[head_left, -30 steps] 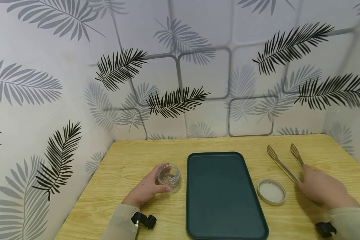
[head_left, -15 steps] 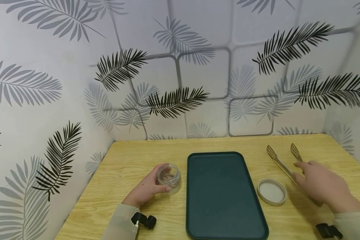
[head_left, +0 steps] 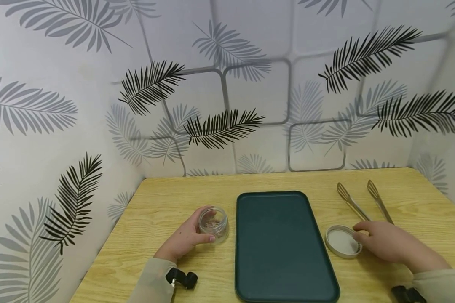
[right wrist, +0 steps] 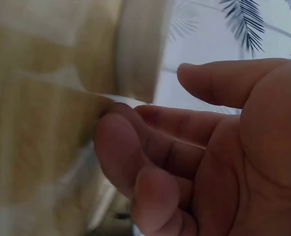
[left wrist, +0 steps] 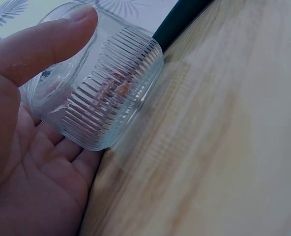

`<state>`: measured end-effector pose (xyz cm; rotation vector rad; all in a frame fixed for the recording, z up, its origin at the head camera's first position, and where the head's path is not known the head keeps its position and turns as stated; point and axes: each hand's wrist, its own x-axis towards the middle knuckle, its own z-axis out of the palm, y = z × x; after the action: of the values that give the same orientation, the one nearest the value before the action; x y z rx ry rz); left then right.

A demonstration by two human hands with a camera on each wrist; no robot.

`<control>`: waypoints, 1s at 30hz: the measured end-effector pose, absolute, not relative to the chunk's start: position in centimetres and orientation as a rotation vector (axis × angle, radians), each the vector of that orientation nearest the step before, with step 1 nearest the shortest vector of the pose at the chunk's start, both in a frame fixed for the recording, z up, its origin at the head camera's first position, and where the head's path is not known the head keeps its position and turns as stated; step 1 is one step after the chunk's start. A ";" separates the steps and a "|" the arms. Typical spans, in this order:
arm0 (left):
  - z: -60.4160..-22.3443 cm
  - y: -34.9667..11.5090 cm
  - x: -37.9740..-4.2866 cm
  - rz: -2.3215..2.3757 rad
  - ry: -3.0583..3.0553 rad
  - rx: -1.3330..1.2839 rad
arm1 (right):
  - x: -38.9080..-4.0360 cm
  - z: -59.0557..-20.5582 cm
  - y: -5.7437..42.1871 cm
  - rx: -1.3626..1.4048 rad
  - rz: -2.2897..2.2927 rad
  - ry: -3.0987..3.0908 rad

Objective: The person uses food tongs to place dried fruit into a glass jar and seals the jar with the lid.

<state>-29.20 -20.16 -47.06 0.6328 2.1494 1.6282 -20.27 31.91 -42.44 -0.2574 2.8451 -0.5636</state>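
Note:
My left hand [head_left: 186,237] holds a clear glass jar [head_left: 219,229] standing on the table, left of the tray. In the left wrist view the ribbed jar [left wrist: 111,88] sits between thumb and fingers, with small reddish bits inside. The right hand [head_left: 390,244] is at the right edge of a pale round lid [head_left: 341,243]; whether it touches the lid cannot be told. In the right wrist view that hand [right wrist: 209,142] has its thumb apart from loosely bent fingers, below the blurred lid [right wrist: 140,49]. Metal tongs [head_left: 381,204] lie just behind it, their handle end hidden.
A dark green tray [head_left: 280,248] lies between the jar and the lid. The wooden table [head_left: 189,191] meets a leaf-patterned wall [head_left: 258,97] at the back, with more wall at the left side.
My right hand has let go of the tongs and moved left and toward me, to the lid. The tongs stay on the table. Left hand and jar have not moved.

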 end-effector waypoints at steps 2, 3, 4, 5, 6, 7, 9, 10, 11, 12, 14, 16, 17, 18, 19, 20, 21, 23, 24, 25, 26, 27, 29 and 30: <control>-47.0 -20.2 -29.2 1.630 2.149 0.634 | -20.4 -42.8 31.7 -0.262 -0.573 2.841; -47.0 -20.2 -29.2 1.630 2.150 0.634 | -20.4 -42.8 31.5 -0.258 -0.583 2.834; -47.0 -20.2 -29.2 1.631 2.150 0.634 | -20.5 -42.9 31.4 -0.257 -0.592 2.833; -47.0 -20.2 -29.2 1.631 2.153 0.633 | -20.6 -42.9 31.3 -0.248 -0.603 2.828; -47.0 -20.2 -29.2 1.631 2.154 0.630 | -20.6 -42.9 31.2 -0.246 -0.613 2.825; -47.0 -20.2 -29.2 1.631 2.157 0.629 | -20.7 -42.8 31.0 -0.243 -0.624 2.822; -47.0 -20.1 -29.2 1.630 2.160 0.623 | -20.8 -42.8 30.8 -0.233 -0.660 2.816; -47.0 -20.1 -29.2 1.629 2.162 0.620 | -20.8 -42.8 30.6 -0.221 -0.682 2.812; -47.0 -20.1 -29.2 1.628 2.162 0.618 | -20.9 -42.8 30.5 -0.213 -0.703 2.806; -47.0 -20.1 -29.2 1.629 2.162 0.617 | -21.0 -42.9 30.4 -0.207 -0.728 2.798; -47.0 -20.0 -29.2 1.630 2.159 0.614 | -21.1 -43.0 30.3 -0.197 -0.779 2.781; -47.0 -20.0 -29.2 1.631 2.156 0.615 | -21.3 -43.1 30.4 -0.198 -0.810 2.779; -47.0 -20.0 -29.2 1.628 2.158 0.615 | -21.4 -43.1 30.4 -0.200 -0.815 2.791; -47.0 -20.0 -29.2 1.625 2.161 0.616 | -21.6 -43.1 30.5 -0.193 -0.822 2.800; -47.0 -20.1 -29.2 1.624 2.162 0.616 | -21.7 -43.0 30.6 -0.187 -0.823 2.820; -46.9 -20.1 -29.2 1.622 2.167 0.618 | -21.9 -43.0 30.6 -0.175 -0.821 2.840; -46.9 -20.1 -29.2 1.621 2.171 0.618 | -22.1 -42.9 30.7 -0.159 -0.823 2.856; -46.9 -20.1 -29.2 1.618 2.179 0.619 | -22.3 -42.7 30.8 -0.137 -0.821 2.890; -46.9 -20.1 -29.2 1.620 2.178 0.619 | -22.4 -42.6 30.8 -0.130 -0.827 2.896; -46.8 -20.1 -29.2 1.622 2.179 0.618 | -22.5 -42.6 30.9 -0.125 -0.833 2.906; -46.8 -20.1 -29.2 1.624 2.178 0.618 | -22.6 -42.6 30.9 -0.115 -0.850 2.902; -46.8 -20.1 -29.1 1.626 2.171 0.618 | -22.6 -42.6 30.9 -0.110 -0.869 2.906; -46.8 -20.1 -29.1 1.631 2.159 0.621 | -22.6 -42.7 30.9 -0.103 -0.893 2.945; -46.8 -20.1 -29.0 1.632 2.154 0.622 | -22.6 -42.7 30.9 -0.097 -0.908 2.971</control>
<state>-29.04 -20.10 -46.82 0.6225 2.1536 1.6324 -22.62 30.87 -42.68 -0.0968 2.9709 -0.9076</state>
